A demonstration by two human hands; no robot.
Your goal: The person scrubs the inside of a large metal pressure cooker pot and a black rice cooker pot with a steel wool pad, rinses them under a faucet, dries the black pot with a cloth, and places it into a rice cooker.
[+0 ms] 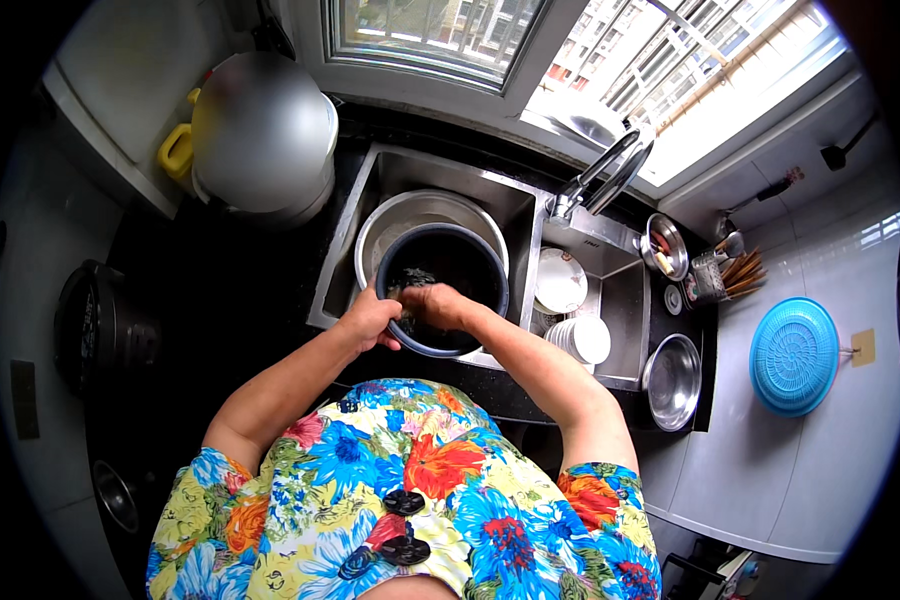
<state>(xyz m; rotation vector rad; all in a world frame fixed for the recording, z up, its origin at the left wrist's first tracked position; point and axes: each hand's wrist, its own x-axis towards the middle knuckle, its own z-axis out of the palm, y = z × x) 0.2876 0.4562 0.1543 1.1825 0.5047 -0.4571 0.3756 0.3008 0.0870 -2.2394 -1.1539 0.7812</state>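
A dark-coated round pot (474, 262), perhaps a rice cooker's inner pot, is tilted over the left bowl of a steel double sink (525, 217). My left hand (371, 319) grips its near left rim, with the thumb at the inside edge. My right hand (439, 306) reaches into the pot against its left inner wall. The fingers are partly hidden, and whether they hold anything is unclear. What looks like water glints beside them. Behind and partly under the pot sits a wide metal basin (431, 202).
White plates (560, 281) and stacked white bowls (591, 340) stand in the right sink bowl, below a chrome faucet (592, 176). A steel bowl (673, 382), a chopstick holder (709, 277) and a blue plastic basket (795, 356) are at right. A large lidded container (262, 142) stands left.
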